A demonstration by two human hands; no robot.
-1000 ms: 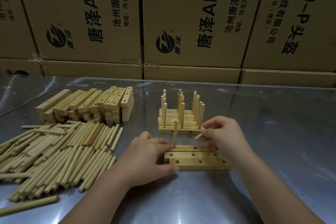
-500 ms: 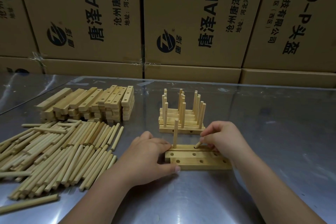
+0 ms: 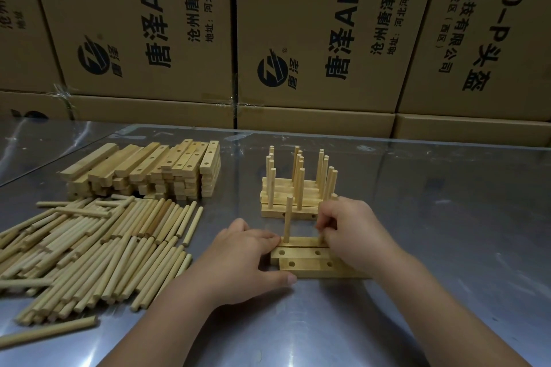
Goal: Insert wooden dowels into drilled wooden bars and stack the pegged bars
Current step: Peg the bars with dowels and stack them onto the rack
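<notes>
Right hand [image 3: 351, 238] is pinching a dowel [image 3: 321, 239] near-upright, fingers curled tight round it, lower end sitting at the back bar [image 3: 301, 242], right of the peg [image 3: 288, 219] already standing there. Can't tell whether the tip is in a hole, since the fingers are covering it. Left hand [image 3: 247, 262] is gripping the left end of the three bars [image 3: 313, 266], thumb in front, fingers on the back bar's end. Bars are lying side by side, touching, long axes left-right. Key relation: the dowel's axis is running vertical with the bar directly under the grip, so I'm expecting a straight push down by the right hand. Stack [image 3: 286, 207] is sitting just behind, loose dowels [image 3: 89, 247] well left.
</notes>
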